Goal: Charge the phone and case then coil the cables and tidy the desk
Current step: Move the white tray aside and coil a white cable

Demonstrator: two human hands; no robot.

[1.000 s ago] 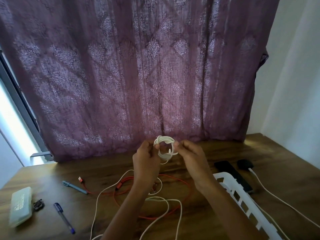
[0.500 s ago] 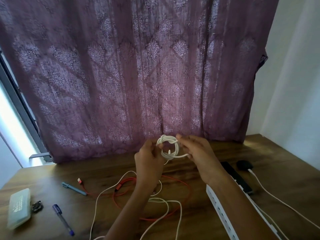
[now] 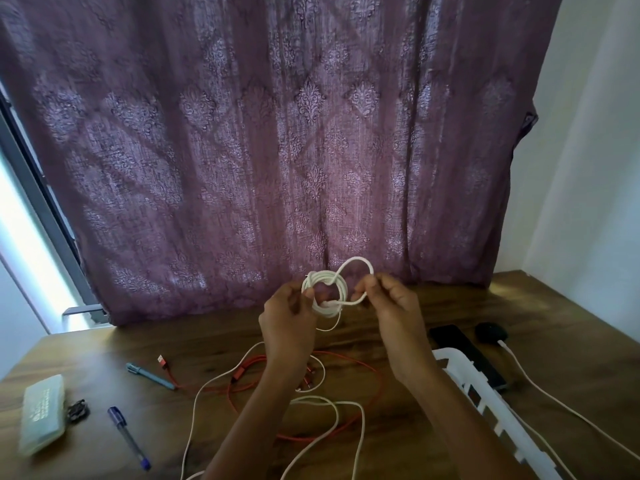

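Up above the desk (image 3: 104, 348), the grip of the left hand (image 3: 287, 320) pinches the white cable coil (image 3: 323, 275) while that of the right hand (image 3: 394, 313) pinches its loose loop (image 3: 360, 259).

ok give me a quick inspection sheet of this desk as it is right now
surface: wooden desk, things scattered over it
job's things: black phone and dark round case lie at the right, by a white tray
clutter: teal pen, blue pen, pale box and a small dark item at the left
hands: left hand grips the white coil held above the desk; right hand pinches a loop of its free end
cables: red cable and loose white cable lie tangled, uncoiled; another white lead runs from the case
surroundings: purple curtain, window at left, white wall at right
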